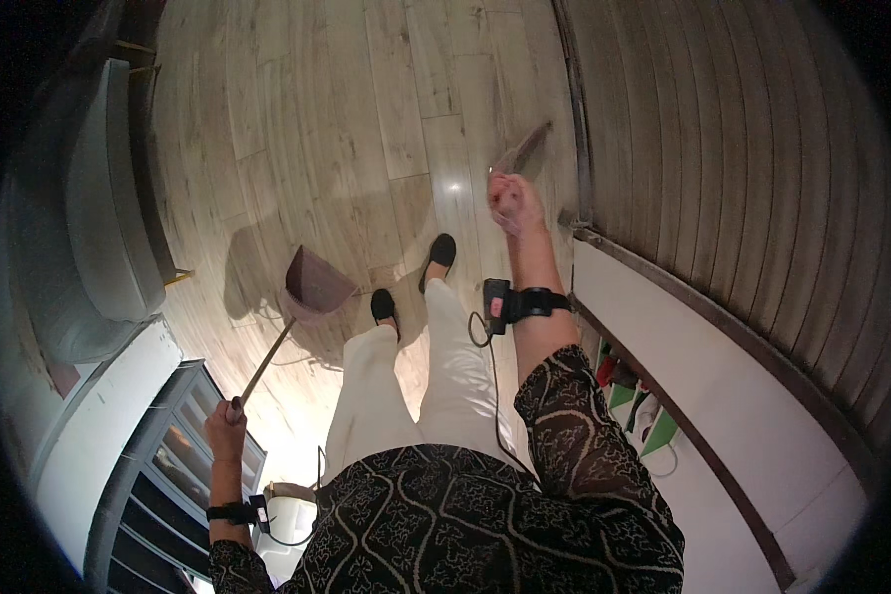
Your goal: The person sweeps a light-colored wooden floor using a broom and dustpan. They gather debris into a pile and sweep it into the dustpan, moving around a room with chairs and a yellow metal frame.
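My left hand [226, 431] is closed around the long handle [269, 361] of a brownish-pink dustpan [319, 286]. The dustpan's scoop is low over the floor, left of my feet, its open side turned away from the handle. My right hand [516, 202] is out in front, blurred, with its fingers curled as a fist. Just beyond it, low near the floor, shows a brownish broom head [526, 148], also blurred. The broom's handle is mostly hidden at my right hand.
Wood-look planks [386, 96] cover the floor. A grey sofa [111, 193] stands left, with a grey cabinet [185, 445] nearer me. Along the right runs a ribbed brown panel [713, 148] above a white wall section [683, 319]. Cabled black straps [538, 303] circle my forearms.
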Demonstrator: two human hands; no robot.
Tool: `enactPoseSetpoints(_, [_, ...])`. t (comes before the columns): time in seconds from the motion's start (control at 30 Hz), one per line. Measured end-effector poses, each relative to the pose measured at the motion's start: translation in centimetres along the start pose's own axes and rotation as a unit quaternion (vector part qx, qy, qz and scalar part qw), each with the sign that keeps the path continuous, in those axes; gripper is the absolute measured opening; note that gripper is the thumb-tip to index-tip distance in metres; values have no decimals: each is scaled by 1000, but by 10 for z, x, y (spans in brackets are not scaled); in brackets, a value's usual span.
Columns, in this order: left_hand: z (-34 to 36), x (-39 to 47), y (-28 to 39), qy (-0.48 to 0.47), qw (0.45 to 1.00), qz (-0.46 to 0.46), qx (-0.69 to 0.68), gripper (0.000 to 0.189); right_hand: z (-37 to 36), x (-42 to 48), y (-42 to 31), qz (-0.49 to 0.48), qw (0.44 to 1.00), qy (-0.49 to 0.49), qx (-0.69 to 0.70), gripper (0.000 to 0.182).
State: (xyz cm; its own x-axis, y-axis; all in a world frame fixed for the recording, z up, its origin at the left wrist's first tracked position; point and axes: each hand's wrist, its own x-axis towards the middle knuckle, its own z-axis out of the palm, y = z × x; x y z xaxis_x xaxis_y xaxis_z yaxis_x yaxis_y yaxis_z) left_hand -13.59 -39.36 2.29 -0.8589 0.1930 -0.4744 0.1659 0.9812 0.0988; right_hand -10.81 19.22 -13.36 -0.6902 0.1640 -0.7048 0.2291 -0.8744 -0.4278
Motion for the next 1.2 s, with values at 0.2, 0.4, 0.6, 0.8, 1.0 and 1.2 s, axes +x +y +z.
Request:
enactPoseSetpoints(0.2, [-3,-5,-6,-17,1000,-17,9,13,-41,-82,10,-53,986,149,56,22])
enactPoseSetpoints(0.4, [-9,-1,6,-35,998,-52,-20,15,-70,-84,13,26,919,278,279,8])
enactPoseSetpoints(0.6, [-12,-8,5,-9,1000,-7,9,13,-12,22,-11,-1,953,243,181,21])
enactPoseSetpoints(0.8, [-11,-9,13,1,1000,-19,20,10,21,96,-49,59,974,156,151,5])
enactPoseSetpoints(1.0, [-7,-10,0,14,1000,-22,16,11,26,18,-70,-135,976,130,-110,25])
enactPoseSetpoints(1.2, [-6,-13,-7,27,1000,-12,10,9,-18,-99,-6,-1,975,211,70,29])
